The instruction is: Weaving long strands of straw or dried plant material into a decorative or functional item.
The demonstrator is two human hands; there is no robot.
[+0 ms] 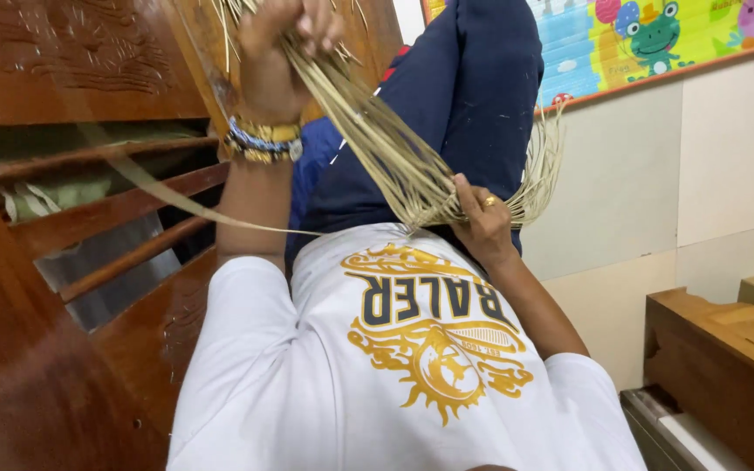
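Leaned beside a carved wooden frame at nine o'clock. Stretched a bundle of pale dry strands across the navy trousers, from twelve toward three o'clock. Closed the left hand fingers around the top end; pinched the lower fan with the right hand. Looked like separating strands; judged steady tension needed.

Dry, matt straw-coloured fibre strips; glossy carved, varnished wood panel; soft white cotton-like shirt with printed emblem; beaded bracelets, possibly plastic; smooth gold-toned ring.
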